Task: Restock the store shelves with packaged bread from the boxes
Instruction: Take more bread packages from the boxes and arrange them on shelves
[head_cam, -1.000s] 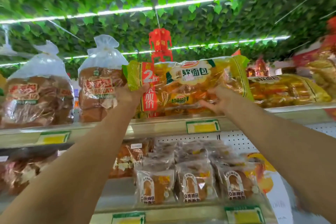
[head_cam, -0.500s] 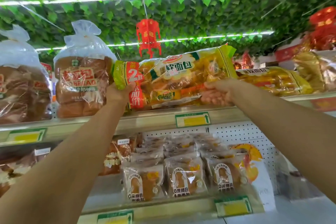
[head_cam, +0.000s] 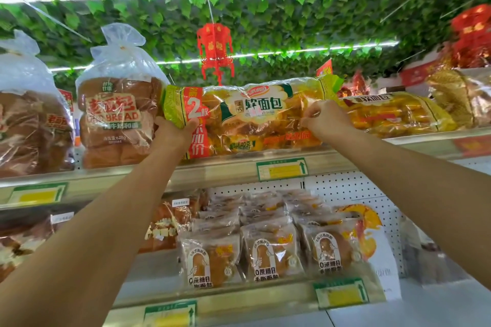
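Head view looks up at a pale metal top shelf [head_cam: 218,172] with green-and-yellow price tags on its front edge. On it lies a long yellow-green plastic pack of soft bread rolls [head_cam: 252,114], lengthwise along the shelf front. The left hand [head_cam: 174,135] grips the pack's left end, thumb curled over the front and fingers hidden behind. The right hand [head_cam: 325,121] pinches the wrapper near the pack's right end with curled fingers. Just left of this pack stands a tall clear bag of brown loaf bread [head_cam: 119,114]; just right of it lies a second yellow pack of the same rolls [head_cam: 393,114]. Below the pack, a lower shelf holds small clear packets of brown bread [head_cam: 271,255].
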### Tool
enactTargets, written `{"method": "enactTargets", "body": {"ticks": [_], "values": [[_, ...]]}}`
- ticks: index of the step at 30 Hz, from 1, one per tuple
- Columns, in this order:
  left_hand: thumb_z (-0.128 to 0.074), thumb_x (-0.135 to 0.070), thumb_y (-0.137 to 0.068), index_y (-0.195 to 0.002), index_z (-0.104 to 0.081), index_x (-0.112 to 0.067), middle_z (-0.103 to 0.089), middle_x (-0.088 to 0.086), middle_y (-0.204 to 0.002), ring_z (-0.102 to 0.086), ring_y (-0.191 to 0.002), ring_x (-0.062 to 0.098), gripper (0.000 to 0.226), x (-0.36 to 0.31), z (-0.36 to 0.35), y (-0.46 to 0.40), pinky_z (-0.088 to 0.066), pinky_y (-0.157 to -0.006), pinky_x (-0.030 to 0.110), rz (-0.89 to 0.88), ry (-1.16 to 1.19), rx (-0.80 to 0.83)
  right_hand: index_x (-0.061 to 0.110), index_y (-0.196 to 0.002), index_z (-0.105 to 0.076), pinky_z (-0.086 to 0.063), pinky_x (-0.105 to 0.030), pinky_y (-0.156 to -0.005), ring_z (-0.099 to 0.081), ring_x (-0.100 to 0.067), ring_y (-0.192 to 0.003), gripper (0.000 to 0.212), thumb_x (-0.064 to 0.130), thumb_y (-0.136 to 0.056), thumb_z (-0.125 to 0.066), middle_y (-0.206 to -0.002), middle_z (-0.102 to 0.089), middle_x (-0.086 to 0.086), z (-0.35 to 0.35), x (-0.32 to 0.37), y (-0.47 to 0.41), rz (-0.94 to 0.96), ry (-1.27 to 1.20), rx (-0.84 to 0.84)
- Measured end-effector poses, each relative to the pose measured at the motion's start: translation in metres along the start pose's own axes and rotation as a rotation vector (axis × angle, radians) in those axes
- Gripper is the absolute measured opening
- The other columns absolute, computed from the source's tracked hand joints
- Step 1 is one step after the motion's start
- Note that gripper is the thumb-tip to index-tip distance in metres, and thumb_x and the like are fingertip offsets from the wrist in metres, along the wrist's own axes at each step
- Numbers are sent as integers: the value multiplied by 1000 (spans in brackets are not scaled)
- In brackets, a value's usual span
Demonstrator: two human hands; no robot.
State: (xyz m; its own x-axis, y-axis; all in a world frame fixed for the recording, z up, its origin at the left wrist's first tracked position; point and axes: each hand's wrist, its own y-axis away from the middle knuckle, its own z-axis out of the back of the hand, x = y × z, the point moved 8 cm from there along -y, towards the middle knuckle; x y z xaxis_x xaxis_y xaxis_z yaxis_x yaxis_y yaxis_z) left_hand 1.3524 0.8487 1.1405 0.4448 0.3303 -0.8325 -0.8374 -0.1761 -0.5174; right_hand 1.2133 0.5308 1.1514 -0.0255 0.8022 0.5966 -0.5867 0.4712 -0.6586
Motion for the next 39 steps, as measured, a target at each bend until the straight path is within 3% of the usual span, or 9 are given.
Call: {"method": "enactTargets", "body": {"ticks": [4,9,13,17,21,25,29,35,39], "values": [[-59,-54,-92,-151,-11,-1,-43,22,-148,-46,-131,43,93,-1,1,0,-39,-107,52,-14,-118,5,16,-103,-69,-52,-38,-81,-61,-21,-90,13,15,-91,-63,-115,-65,-4,1,1,2,17,-19,18],[-69,-39,-90,-151,-10,-4,-31,18,-155,-38,-137,42,92,-4,4,3,-36,-111,53,-89,-119,-58,19,-118,-65,-50,-37,-90,-58,-22,-106,27,23,-91,-65,-124,-61,-3,-5,-5,9,29,-25,-26],[-75,-26,-84,-150,-20,-6,-21,16,-157,-20,-145,36,88,-12,7,19,-23,-119,49,-223,-144,-166,18,-115,-66,-53,-42,-90,-61,-22,-103,24,19,-91,-63,-113,-64,-7,-11,-11,23,103,-110,-179],[-71,-22,-86,-141,-35,-13,-35,11,-146,-31,-138,29,66,-24,5,51,-31,-115,44,-334,36,-180,24,-97,-64,-54,-35,-81,-61,-19,-95,23,6,-88,-54,-106,-63,-6,-8,-7,46,226,-167,-257],[-66,-16,-90,-133,-45,-15,-52,0,-124,-51,-117,15,48,-40,-8,109,-44,-106,36,-376,214,-95,31,-96,-63,-53,-35,-84,-58,-15,-97,28,6,-91,-51,-114,-60,-2,1,-11,74,259,-259,-236],[-61,-9,-95,-115,-56,-19,-66,-1,-105,-69,-90,19,23,-42,-45,183,-59,-87,39,-95,556,179,19,-101,-67,-49,-20,-76,-59,-10,-86,23,5,-95,-50,-107,-65,-4,25,-32,113,253,-325,-188],[-62,-6,-94,-108,-56,-17,-71,5,-92,-66,-62,16,18,-31,-90,266,-56,-64,31,172,732,365,15,-102,-66,-50,-23,-73,-58,-13,-79,23,1,-96,-49,-88,-61,9,61,-73,163,187,-426,-94],[-59,-10,-97,-97,-62,-15,-71,0,-79,-65,-63,15,6,-19,-147,382,-54,-58,28,364,749,440,17,-92,-68,-48,-24,-71,-56,-1,-72,28,-5,-90,-50,-84,-60,15,124,-152,223,116,-415,20],[-59,-12,-97,-90,-63,-18,-71,0,-77,-65,-63,16,11,-8,-171,461,-55,-58,27,475,705,425,13,-87,-66,-41,-13,-44,-53,1,-46,31,-10,-87,-46,-74,-62,1,157,-201,273,-9,-479,143]]}}
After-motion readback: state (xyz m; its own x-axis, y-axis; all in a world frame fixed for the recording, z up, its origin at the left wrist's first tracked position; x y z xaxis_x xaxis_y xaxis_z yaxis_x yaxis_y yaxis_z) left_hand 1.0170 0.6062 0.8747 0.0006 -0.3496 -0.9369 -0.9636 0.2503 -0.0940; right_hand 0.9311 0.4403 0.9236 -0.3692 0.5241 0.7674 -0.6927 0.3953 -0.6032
